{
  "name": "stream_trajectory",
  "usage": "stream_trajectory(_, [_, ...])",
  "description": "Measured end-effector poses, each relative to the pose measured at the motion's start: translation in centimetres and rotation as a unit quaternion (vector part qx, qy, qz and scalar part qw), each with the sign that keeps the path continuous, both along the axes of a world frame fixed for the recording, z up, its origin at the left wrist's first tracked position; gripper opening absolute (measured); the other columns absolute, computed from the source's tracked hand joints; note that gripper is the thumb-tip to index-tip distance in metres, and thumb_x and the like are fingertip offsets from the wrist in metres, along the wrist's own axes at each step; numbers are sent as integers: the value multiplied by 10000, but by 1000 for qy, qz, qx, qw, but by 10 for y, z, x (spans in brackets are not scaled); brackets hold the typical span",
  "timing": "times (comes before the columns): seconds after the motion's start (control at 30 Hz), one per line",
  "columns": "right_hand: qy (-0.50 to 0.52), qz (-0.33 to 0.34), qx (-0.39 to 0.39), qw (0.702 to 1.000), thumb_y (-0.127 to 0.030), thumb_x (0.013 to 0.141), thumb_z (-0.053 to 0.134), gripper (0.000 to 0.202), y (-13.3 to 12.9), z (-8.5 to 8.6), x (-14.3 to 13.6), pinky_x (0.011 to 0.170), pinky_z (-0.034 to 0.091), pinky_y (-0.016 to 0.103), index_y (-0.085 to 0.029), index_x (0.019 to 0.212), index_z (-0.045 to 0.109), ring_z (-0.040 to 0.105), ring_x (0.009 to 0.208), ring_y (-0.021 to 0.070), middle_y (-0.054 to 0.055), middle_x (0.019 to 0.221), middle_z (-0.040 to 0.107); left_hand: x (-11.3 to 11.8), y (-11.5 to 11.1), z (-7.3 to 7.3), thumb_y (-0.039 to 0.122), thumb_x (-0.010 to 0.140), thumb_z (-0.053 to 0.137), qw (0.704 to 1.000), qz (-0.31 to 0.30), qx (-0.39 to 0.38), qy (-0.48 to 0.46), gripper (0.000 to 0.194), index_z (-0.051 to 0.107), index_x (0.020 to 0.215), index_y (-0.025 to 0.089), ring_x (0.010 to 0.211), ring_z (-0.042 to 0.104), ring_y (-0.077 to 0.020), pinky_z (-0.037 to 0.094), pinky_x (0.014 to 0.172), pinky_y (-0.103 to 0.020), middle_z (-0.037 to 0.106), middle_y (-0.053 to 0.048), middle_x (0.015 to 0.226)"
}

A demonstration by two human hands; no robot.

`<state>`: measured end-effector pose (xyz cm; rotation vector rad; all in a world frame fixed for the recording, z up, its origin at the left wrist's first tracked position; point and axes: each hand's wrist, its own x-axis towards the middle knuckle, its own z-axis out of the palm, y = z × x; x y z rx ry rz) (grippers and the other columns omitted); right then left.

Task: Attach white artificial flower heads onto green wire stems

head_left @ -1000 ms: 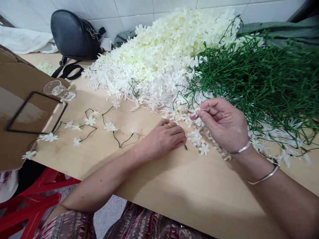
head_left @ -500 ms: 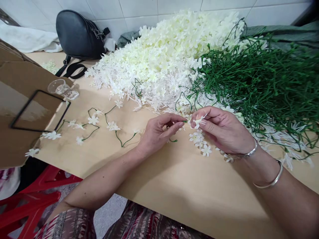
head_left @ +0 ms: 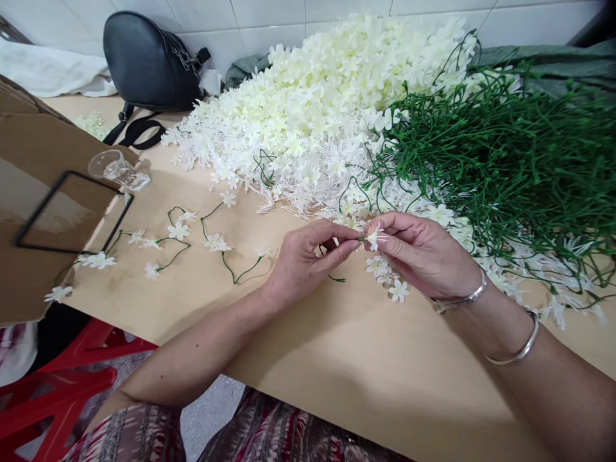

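Observation:
My left hand [head_left: 310, 256] pinches a green plastic stem [head_left: 338, 279], whose loose end hangs below the fingers. Thumb and forefinger of my right hand [head_left: 421, 253] are closed on a white artificial flower [head_left: 374, 239], its petals pointing out past the fingertips. The stem's tip meets the flower's base between the two hands; whether it is pushed in, I cannot tell. Just below lie several loose white blossoms [head_left: 398, 290] on the table. Left of my hands, green stems with white flowers on them [head_left: 217, 243] are spread over the tabletop.
Behind my hands rises a big heap of white blossoms [head_left: 317, 96], with a pile of green stems [head_left: 520, 154] to its right. A black backpack [head_left: 149, 61], a tipped clear plastic cup [head_left: 120, 172], a cardboard box [head_left: 43, 141] and a black wire frame [head_left: 41, 205] are at left.
My right hand has shifted slightly left, bringing the flower up against the stem tip, where a gap showed before. My left hand stays nearly in place.

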<state>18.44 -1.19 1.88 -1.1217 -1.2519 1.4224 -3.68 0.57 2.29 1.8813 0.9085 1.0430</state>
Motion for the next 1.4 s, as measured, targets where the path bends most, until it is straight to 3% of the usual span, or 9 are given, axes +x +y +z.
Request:
stream_trajectory(0.1, [-36,-21,28,999,-598,824,941,383,-2,2,-2,671,572,317,-255,911,796,649,716,165,-2,804,733,0,-1,-1,450,1043,768,1000,6,-9,-1,240,855,1037,226,672,674,-109,567,649,-240,831,-36,877])
stream_trajectory(0.2, [-60,-36,59,996,-487,855,933,253,-4,6,-4,797,632,360,-272,895,805,736,868,205,33,945,809,0,-1,-1,470,1046,760,1000,5,-14,-3,283,824,986,200,663,682,-104,559,638,-224,818,-34,845])
stream_trajectory(0.3, [-52,-26,55,997,-421,866,920,178,-5,7,-6,953,659,429,-285,871,806,791,1069,254,58,1113,858,0,-1,-1,566,1043,748,1000,-1,-27,1,388,799,958,191,653,686,-109,568,644,-235,797,-32,805])
stream_trajectory(0.37, [-37,-12,37,999,-418,866,916,169,-5,6,-7,978,665,445,-289,877,807,802,1084,261,55,1099,866,0,-1,-3,641,1029,738,999,-10,-53,-2,457,793,963,192,655,698,-119,578,643,-247,786,-33,785])
stream_trajectory(0.63, [-4,-24,6,1000,-513,814,950,298,-3,-9,-13,890,682,415,-271,893,796,797,928,235,32,945,848,5,-1,-18,714,932,813,981,-21,-171,-92,539,782,962,177,743,751,-141,618,711,-258,806,-60,851])
stream_trajectory(1.07, [-54,5,-2,999,-474,834,923,255,-1,-5,-6,765,617,351,-256,907,812,721,810,206,32,902,820,0,-2,-20,659,993,768,993,-9,-119,-7,469,789,971,191,763,750,-167,589,690,-265,814,-73,853])
stream_trajectory(1.4, [-68,15,-32,997,-486,807,896,300,-2,3,-11,654,535,323,-231,906,773,673,736,193,40,851,791,-2,-4,-21,466,1038,736,995,-4,-92,24,292,789,984,184,748,726,-147,545,692,-240,831,-66,861])
